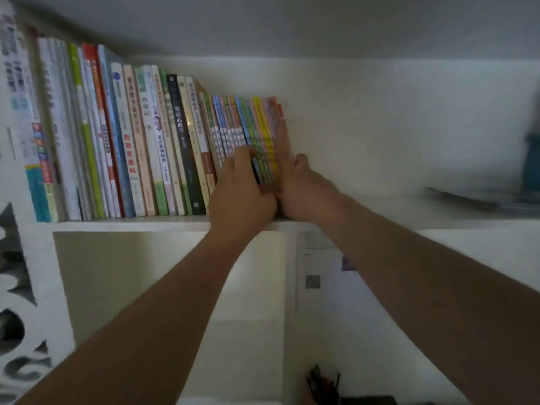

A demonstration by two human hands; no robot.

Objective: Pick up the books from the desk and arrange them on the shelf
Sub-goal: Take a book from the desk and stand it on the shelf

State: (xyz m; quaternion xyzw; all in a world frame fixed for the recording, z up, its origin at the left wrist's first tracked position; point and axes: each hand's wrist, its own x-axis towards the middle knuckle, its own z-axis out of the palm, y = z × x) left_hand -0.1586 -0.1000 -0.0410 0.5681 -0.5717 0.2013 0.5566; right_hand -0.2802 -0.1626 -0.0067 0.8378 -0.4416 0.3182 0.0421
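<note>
The right hand (287, 168) lies flat, fingers straight, pressed against the outer end of the row of thin colourful books (248, 133), while the left hand (242, 188) has its fingers curled over the spines of those same books. They stand upright on the white shelf (131, 225), closing a long row of taller books (122, 141) to their left. Right of them lies a blurred flat object (479, 197).

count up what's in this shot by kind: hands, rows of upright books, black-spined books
hands: 2 (left hand, right hand)
rows of upright books: 1 (row of books)
black-spined books: 1 (black-spined book, which stands in that row)
total: 4
The single books are too blurred to count.
</note>
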